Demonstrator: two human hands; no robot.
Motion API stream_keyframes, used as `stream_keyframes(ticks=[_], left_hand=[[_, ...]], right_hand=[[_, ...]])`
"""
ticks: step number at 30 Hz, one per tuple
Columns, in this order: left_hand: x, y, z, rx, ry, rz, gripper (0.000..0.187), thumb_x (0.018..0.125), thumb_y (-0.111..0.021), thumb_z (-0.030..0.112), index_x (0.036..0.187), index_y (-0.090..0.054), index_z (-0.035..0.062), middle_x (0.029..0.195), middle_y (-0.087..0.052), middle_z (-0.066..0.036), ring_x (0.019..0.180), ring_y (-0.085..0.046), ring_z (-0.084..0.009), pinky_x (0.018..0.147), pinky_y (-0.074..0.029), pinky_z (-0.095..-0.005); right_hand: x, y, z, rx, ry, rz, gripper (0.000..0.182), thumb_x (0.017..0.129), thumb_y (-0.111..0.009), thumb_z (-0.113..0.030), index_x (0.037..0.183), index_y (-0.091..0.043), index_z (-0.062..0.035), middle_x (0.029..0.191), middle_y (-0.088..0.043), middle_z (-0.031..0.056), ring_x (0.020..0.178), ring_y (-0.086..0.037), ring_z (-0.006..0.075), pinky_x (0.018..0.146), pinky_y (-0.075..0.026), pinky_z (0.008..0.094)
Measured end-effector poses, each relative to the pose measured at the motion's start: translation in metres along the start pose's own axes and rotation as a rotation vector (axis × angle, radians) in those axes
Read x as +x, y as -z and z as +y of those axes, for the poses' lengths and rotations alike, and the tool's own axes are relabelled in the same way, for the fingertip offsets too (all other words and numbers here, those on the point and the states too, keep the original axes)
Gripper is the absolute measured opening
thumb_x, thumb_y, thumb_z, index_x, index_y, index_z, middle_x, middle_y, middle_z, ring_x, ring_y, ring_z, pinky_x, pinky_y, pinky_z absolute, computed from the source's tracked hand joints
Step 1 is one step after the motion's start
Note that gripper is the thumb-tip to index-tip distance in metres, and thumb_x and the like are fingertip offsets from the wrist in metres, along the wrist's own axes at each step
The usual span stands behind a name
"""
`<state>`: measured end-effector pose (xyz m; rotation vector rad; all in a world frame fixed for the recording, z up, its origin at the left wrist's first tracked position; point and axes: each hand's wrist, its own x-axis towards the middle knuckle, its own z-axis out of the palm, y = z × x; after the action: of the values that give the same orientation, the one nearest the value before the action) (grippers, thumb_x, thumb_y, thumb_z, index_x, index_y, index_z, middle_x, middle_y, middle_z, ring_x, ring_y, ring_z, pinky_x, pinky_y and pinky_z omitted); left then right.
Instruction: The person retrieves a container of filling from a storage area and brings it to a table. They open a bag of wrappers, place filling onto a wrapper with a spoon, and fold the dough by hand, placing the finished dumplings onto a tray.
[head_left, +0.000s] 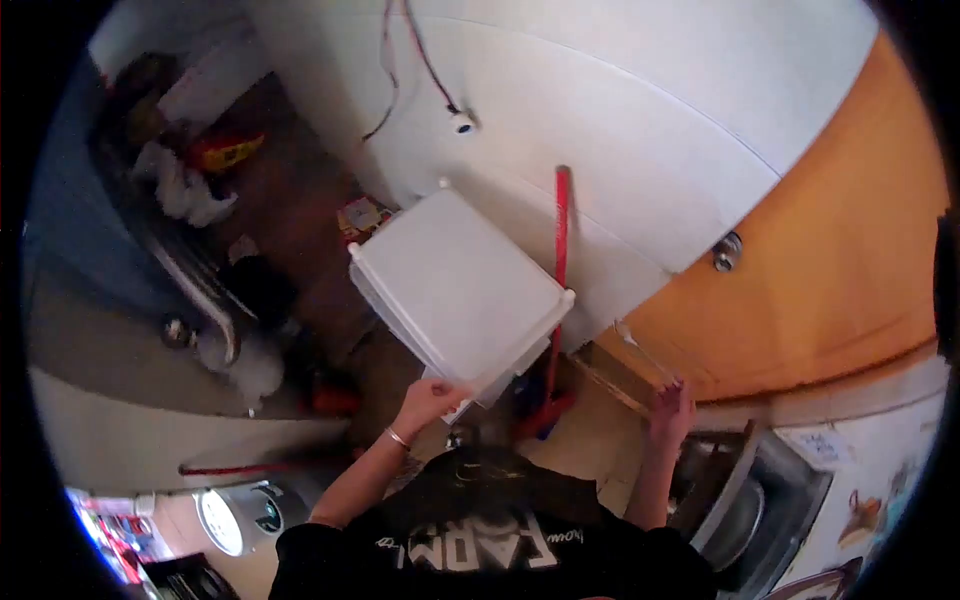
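Observation:
My right hand [672, 412] is raised on the right, its fingers closed around the thin handle of a metal spoon [645, 352]. The spoon points up and to the left, in front of the orange door. At the near edge of a white plastic drawer unit [465, 285] is my left hand [432, 398], with curled fingers. A small white edge shows just below those fingers; whether they grip it or something else is hidden. A bracelet circles the left wrist.
A red pole [561, 230] leans against the white wall behind the unit. The orange door [800, 270] has a round knob [727, 252]. A metal basin [735, 525] sits at lower right. Bags [185, 190] lie on the left, and a white bucket-like container [235, 518] stands lower left.

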<state>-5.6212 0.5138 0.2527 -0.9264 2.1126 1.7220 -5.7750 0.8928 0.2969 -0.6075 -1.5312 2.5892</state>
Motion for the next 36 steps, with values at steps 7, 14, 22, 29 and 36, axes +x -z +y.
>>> stream_keyframes(ticks=[7,14,22,29,36], left_hand=[[-0.03,0.01,-0.028,0.025,-0.036,0.139,0.045,0.077,-0.07,0.047,0.087,-0.067,0.0036,0.078,-0.068,-0.007,0.069,-0.063,-0.0093,0.068,-0.052,-0.0261],[-0.111,0.013,-0.136,0.168,-0.104,0.385,0.045,0.083,-0.064,0.046,0.102,-0.063,0.0053,0.089,-0.068,-0.011,0.08,-0.065,-0.0248,0.074,-0.051,-0.0343],[-0.283,-0.028,-0.307,-0.117,0.2,0.671,0.051,0.077,-0.065,0.053,0.097,-0.064,0.0055,0.098,-0.066,-0.016,0.092,-0.063,-0.0316,0.082,-0.049,-0.0395],[-0.501,-0.093,-0.454,-0.376,0.456,0.934,0.049,0.077,-0.066,0.05,0.096,-0.066,0.0052,0.097,-0.068,-0.013,0.092,-0.065,-0.0254,0.083,-0.05,-0.0354],[-0.648,-0.114,-0.541,-0.663,0.421,1.362,0.046,0.079,-0.068,0.045,0.1,-0.063,0.0047,0.092,-0.067,-0.01,0.08,-0.064,-0.0164,0.069,-0.052,-0.0294]], right_hand=[[0.017,-0.032,0.022,-0.001,-0.033,-0.435,0.02,0.091,-0.055,-0.022,0.101,-0.057,-0.0059,0.087,-0.06,0.005,0.078,-0.058,0.0161,0.07,-0.051,0.0301],[-0.05,-0.125,0.056,-0.177,-0.19,-0.936,0.033,0.083,-0.061,-0.005,0.116,-0.054,-0.0042,0.089,-0.059,0.0053,0.077,-0.059,0.018,0.068,-0.052,0.0318],[-0.22,-0.177,0.139,-0.337,-0.691,-1.48,0.044,0.087,-0.055,-0.003,0.13,-0.044,0.0029,0.089,-0.06,0.0073,0.078,-0.059,0.0166,0.066,-0.053,0.0326],[-0.469,-0.125,0.219,-0.499,-0.953,-1.621,0.034,0.091,-0.051,-0.004,0.125,-0.05,-0.0009,0.087,-0.06,0.0052,0.077,-0.058,0.0142,0.068,-0.052,0.0294],[-0.714,-0.07,0.282,-0.674,-1.245,-1.882,0.032,0.09,-0.049,-0.004,0.122,-0.052,-0.0054,0.089,-0.062,0.0033,0.077,-0.06,0.0123,0.071,-0.053,0.0282]])
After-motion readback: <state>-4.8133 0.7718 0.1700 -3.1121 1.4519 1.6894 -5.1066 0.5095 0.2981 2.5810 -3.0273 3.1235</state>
